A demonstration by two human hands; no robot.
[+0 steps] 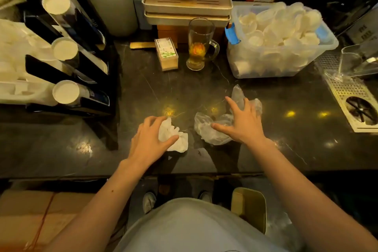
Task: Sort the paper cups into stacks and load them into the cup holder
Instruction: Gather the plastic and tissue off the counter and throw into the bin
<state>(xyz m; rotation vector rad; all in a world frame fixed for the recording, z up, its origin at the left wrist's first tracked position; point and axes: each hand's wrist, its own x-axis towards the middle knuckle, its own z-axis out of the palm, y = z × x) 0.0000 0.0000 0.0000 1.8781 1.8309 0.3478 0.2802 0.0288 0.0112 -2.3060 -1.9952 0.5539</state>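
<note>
A black cup holder (67, 67) stands at the left of the dark counter, with stacks of white paper cups (65, 92) lying in its slanted slots. A clear plastic bin (325, 47) at the back right is heaped with loose white cups (282, 28). My left hand (149, 141) grips a crumpled white tissue (176, 137) on the counter. My right hand (243, 120) rests with fingers spread on a crumpled clear plastic bag (208, 129).
A glass mug of tea (200, 47), a small box (166, 53) and stacked trays with bowls (187, 0) stand at the back. A metal drip tray (351, 96) lies at the right. A bin (249, 208) sits on the floor below.
</note>
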